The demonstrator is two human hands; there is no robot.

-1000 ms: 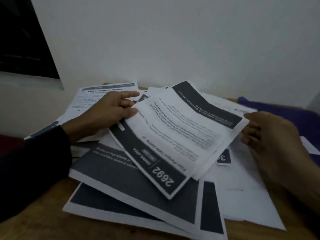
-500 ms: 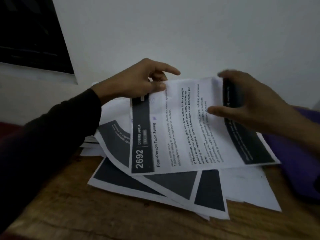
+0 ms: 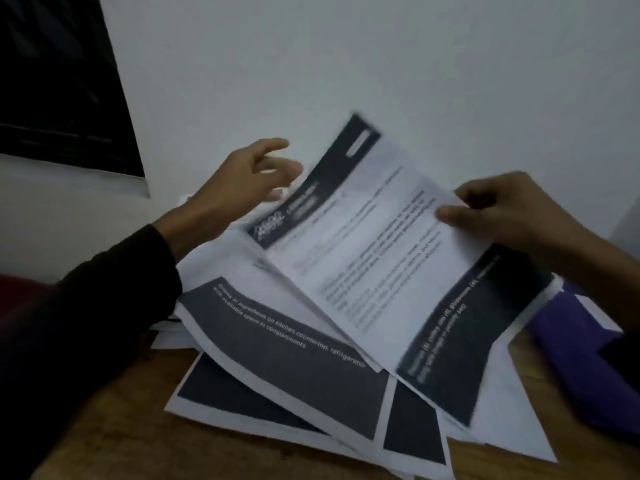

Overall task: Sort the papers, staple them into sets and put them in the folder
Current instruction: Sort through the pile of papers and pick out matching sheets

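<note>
A printed sheet (image 3: 381, 258) with a dark header band and a dark footer band is lifted and tilted above the pile. My right hand (image 3: 509, 209) pinches its right edge between thumb and fingers. My left hand (image 3: 249, 181) hovers just off the sheet's upper left corner, fingers spread and relaxed, holding nothing. Under the sheet lies a loose pile of papers (image 3: 284, 344) with dark blocks, fanned across the wooden table (image 3: 104, 441). A purple folder (image 3: 581, 355) lies at the right, partly under the papers and my right forearm.
A white wall stands right behind the pile. A dark window (image 3: 59, 81) is at the upper left. The table's bare wood shows at the front left and along the front edge.
My left hand has let go of the sheet's top corner and drawn away a little to the left. My right hand has swung the sheet to the right, still holding it.
</note>
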